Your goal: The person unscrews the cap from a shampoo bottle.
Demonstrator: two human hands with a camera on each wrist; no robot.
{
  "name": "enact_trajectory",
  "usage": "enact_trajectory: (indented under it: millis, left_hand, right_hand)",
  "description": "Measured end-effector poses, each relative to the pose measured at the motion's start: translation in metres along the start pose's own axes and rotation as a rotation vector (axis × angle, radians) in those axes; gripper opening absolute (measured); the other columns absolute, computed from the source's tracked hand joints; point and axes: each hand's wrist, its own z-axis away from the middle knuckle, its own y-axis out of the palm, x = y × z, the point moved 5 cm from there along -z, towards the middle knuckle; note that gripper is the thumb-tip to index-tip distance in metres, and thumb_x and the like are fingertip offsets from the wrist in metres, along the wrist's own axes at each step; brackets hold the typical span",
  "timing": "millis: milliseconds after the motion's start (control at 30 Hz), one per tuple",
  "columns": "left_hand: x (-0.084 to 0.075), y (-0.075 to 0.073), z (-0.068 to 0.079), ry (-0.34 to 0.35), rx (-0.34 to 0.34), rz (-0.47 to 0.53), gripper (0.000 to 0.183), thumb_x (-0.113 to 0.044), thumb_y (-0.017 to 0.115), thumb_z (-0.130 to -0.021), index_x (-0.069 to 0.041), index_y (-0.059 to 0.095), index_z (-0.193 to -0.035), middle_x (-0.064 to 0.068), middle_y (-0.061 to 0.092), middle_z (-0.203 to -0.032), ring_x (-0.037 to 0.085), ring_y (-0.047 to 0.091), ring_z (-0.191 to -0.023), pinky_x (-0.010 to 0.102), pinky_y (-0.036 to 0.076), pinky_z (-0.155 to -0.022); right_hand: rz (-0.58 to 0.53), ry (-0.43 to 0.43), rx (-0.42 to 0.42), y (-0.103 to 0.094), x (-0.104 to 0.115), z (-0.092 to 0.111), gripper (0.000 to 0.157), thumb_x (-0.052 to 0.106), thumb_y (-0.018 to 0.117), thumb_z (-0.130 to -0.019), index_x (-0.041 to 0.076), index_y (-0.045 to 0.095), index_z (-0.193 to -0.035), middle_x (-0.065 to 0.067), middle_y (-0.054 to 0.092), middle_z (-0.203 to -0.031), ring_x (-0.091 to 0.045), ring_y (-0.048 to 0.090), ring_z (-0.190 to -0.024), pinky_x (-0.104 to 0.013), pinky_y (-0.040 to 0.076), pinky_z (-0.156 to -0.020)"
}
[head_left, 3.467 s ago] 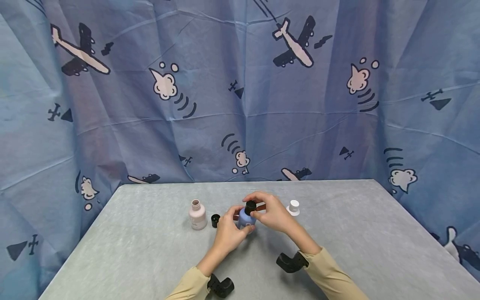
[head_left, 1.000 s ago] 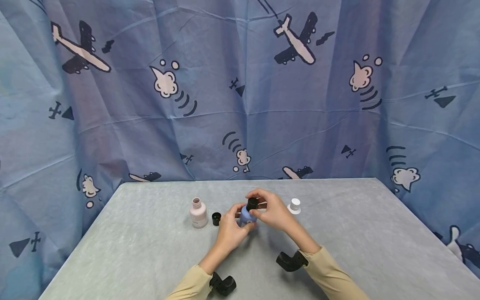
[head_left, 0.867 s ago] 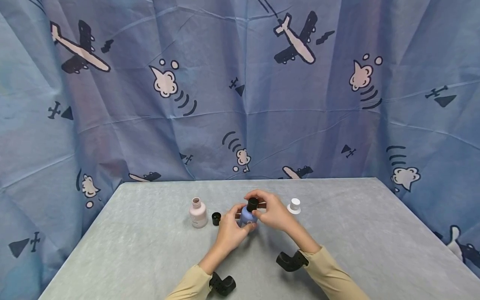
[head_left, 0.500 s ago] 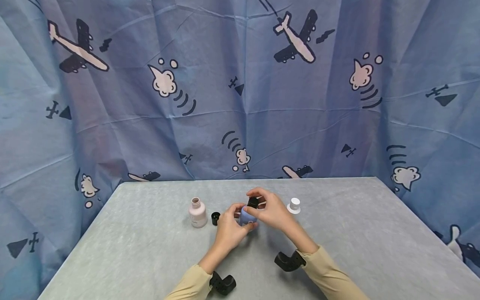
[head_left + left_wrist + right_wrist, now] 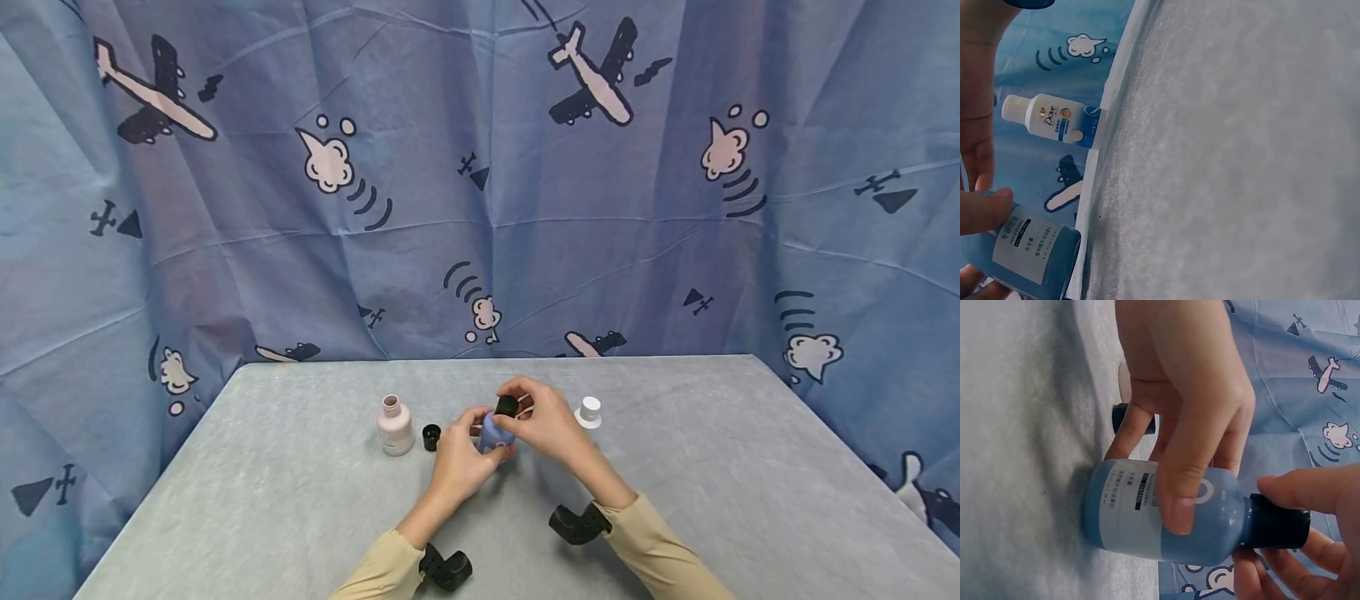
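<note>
A small blue bottle (image 5: 1129, 506) with a white printed label stands near the middle of the table. My left hand (image 5: 459, 458) grips its body, thumb in front and fingers behind. On the bottle's neck sits a black cap (image 5: 1279, 522), which my right hand (image 5: 551, 425) pinches between thumb and fingers. The right fingers partly cover the cap in the head view. Left of the hands, an uncapped pale pink bottle (image 5: 396, 432) stands upright, and a loose black cap (image 5: 431, 437) lies between it and my left hand.
A white Dove bottle with a blue base (image 5: 1060, 119) stands upright behind my right hand, its white cap (image 5: 591, 405) on. The grey table (image 5: 300, 500) ends at a blue curtain (image 5: 420, 167) printed with airplanes. Each wrist wears a black camera mount.
The right thumb has shifted left across the bottle's neck while its fingers stay around the cap. My left hand keeps its grip on the blue bottle, and the other bottles stay put.
</note>
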Motion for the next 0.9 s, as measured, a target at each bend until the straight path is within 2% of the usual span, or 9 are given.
enact_trajectory:
  millis: [200, 433, 633, 733, 900]
  left_hand:
    - [0.0004, 0.0, -0.0006, -0.003, 0.031, 0.015, 0.051, -0.023, 0.081, -0.073, -0.009, 0.063, -0.118, 0.01, 0.071, -0.106, 0.023, 0.068, -0.092, 0.031, 0.052, -0.076]
    - [0.0006, 0.0012, -0.0016, -0.007, 0.076, 0.053, 0.052, -0.021, 0.079, -0.074, -0.006, 0.061, -0.121, 0.011, 0.07, -0.108, 0.023, 0.068, -0.095, 0.03, 0.052, -0.078]
    - [0.0003, -0.0008, -0.0027, 0.0, 0.039, 0.036, 0.051, -0.021, 0.08, -0.072, -0.007, 0.063, -0.117, 0.01, 0.071, -0.104, 0.022, 0.068, -0.092, 0.028, 0.052, -0.076]
    - [0.0001, -0.002, -0.0034, 0.017, 0.008, 0.016, 0.051, -0.021, 0.082, -0.07, -0.007, 0.063, -0.115, 0.01, 0.071, -0.103, 0.023, 0.068, -0.091, 0.029, 0.051, -0.074]
    - [0.0002, -0.0023, -0.0044, 0.026, -0.01, 0.004, 0.052, -0.02, 0.084, -0.068, -0.007, 0.064, -0.114, 0.008, 0.072, -0.103, 0.022, 0.069, -0.091, 0.032, 0.052, -0.075]
  right_hand:
    - [-0.052, -0.032, 0.052, 0.0006, -0.0006, -0.0011, 0.032, 0.004, 0.076, -0.077, 0.007, 0.065, -0.106, -0.01, 0.069, -0.102, -0.023, 0.067, -0.088, -0.035, 0.057, -0.077]
    - [-0.072, -0.102, 0.107, -0.0009, 0.0038, -0.0004, 0.034, -0.003, 0.069, -0.079, 0.006, 0.064, -0.112, -0.013, 0.068, -0.108, -0.026, 0.065, -0.098, -0.038, 0.055, -0.084]
    - [-0.075, -0.163, 0.113, -0.001, 0.0066, -0.0001, 0.036, -0.002, 0.068, -0.08, 0.005, 0.062, -0.115, -0.011, 0.068, -0.11, -0.024, 0.065, -0.098, -0.037, 0.055, -0.085]
    - [-0.053, -0.145, 0.084, -0.0006, 0.0062, -0.0008, 0.036, 0.006, 0.073, -0.08, 0.007, 0.062, -0.115, -0.01, 0.069, -0.108, -0.024, 0.066, -0.097, -0.037, 0.055, -0.084]
    - [0.005, -0.047, 0.006, -0.0005, 0.0026, -0.0012, 0.037, 0.022, 0.077, -0.079, 0.009, 0.065, -0.111, -0.009, 0.07, -0.105, -0.023, 0.067, -0.09, -0.035, 0.056, -0.078]
